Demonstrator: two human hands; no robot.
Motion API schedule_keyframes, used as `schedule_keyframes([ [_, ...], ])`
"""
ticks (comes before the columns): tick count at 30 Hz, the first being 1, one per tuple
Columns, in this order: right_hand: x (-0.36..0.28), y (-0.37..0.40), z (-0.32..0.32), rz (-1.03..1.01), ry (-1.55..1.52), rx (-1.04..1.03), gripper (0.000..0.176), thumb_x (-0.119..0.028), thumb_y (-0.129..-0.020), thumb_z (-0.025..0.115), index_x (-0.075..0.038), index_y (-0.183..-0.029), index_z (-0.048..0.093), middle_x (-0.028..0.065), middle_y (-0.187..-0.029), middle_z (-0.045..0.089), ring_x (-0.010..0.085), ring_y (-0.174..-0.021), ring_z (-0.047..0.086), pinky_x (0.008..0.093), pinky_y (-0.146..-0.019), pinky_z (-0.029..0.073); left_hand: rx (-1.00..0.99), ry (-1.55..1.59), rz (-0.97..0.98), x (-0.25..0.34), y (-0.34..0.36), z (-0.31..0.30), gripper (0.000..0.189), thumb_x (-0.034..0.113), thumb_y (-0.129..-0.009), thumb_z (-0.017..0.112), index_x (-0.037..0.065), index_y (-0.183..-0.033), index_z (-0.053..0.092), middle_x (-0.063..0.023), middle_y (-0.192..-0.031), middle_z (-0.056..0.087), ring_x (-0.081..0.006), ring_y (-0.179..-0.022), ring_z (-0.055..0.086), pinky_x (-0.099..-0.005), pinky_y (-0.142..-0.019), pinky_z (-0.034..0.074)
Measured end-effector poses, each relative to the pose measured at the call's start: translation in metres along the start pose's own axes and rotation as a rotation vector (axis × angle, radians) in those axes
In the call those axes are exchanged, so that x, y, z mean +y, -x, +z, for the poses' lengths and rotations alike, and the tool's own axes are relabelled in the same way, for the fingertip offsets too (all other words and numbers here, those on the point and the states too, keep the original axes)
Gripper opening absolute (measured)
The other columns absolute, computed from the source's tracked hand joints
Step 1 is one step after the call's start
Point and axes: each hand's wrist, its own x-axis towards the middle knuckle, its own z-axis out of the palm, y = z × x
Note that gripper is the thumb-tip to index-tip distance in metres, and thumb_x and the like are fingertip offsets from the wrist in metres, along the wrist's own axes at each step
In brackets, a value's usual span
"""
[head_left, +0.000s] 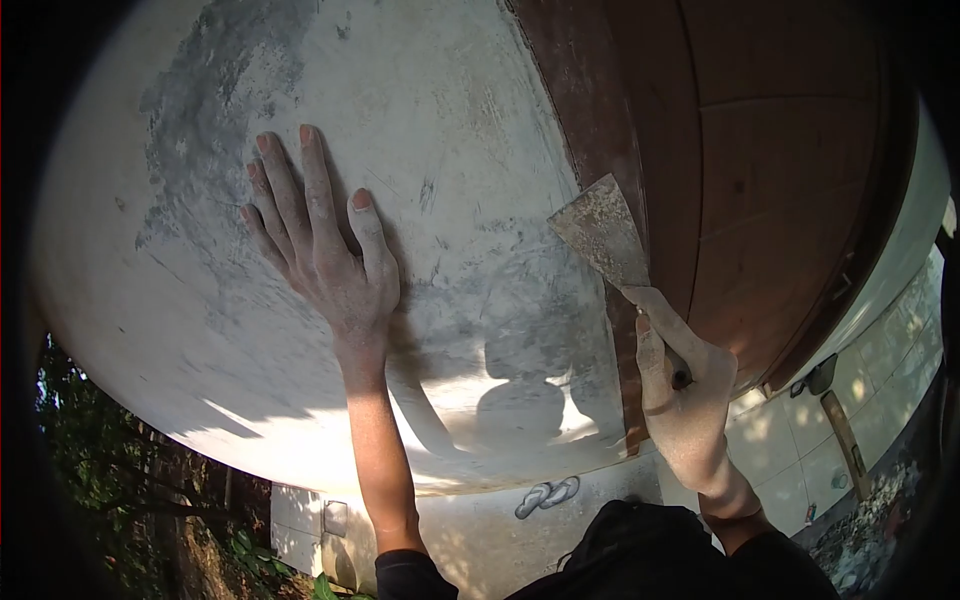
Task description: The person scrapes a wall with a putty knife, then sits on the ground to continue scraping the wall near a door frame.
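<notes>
My left hand (335, 255) lies with its fingers spread against a white wall (470, 130) that has grey, patchy areas and scrape marks. White dust coats both hands. In my right hand (690, 395) is a putty knife (606, 232), its fingers closed round the handle, which is mostly hidden. The knife's wide blade, crusted with dried filler, points up and left. It overlaps the line where the wall meets the brown door frame (590, 95).
Right of the frame is a brown wooden door (780, 170). A wooden-handled tool (846, 445) leans near pale tiles (765, 440), with rubble (870, 545) below it. Green plants (110, 470) grow at the lower left. My shadow (520, 405) falls on the wall's lower part.
</notes>
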Motion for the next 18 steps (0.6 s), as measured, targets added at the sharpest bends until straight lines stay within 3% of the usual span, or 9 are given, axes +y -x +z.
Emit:
schedule_keyframes([
  [6, -0.009, -0.01, -0.005, -0.118, 0.05, 0.006, 0.031, -0.013, -0.097, 0.057, 0.0, -0.124, 0.062, 0.0024, -0.065, 0.059, -0.0005, -0.054, 0.041, 0.0181, -0.047, 0.03, -0.009, -0.006, -0.008, 0.0, 0.001, -0.001, 0.051, 0.049, -0.099, 0.034, 0.027, -0.144, 0.046, -0.0025, -0.156, 0.033, -0.0225, -0.146, 0.025, -0.0469, -0.121, 0.012],
  [13, -0.002, -0.01, 0.002, -0.054, -0.008, 0.009, 0.03, -0.009, -0.096, 0.056, 0.001, -0.124, 0.063, 0.0033, -0.065, 0.061, 0.0005, -0.053, 0.044, 0.0189, -0.047, 0.033, -0.02, -0.021, -0.021, 0.002, 0.002, -0.001, 0.051, 0.047, -0.1, 0.034, 0.027, -0.144, 0.045, -0.0032, -0.156, 0.032, -0.0225, -0.146, 0.024, -0.0462, -0.121, 0.011],
  [18, 0.0, -0.014, 0.01, -0.21, 0.013, 0.085, 0.029, -0.006, -0.095, 0.057, -0.001, -0.122, 0.064, 0.0037, -0.063, 0.059, 0.0005, -0.051, 0.044, 0.0193, -0.047, 0.033, -0.022, -0.02, -0.013, 0.002, 0.002, -0.002, 0.051, 0.048, -0.099, 0.034, 0.027, -0.145, 0.045, -0.0032, -0.156, 0.032, -0.0222, -0.146, 0.024, -0.046, -0.121, 0.011],
])
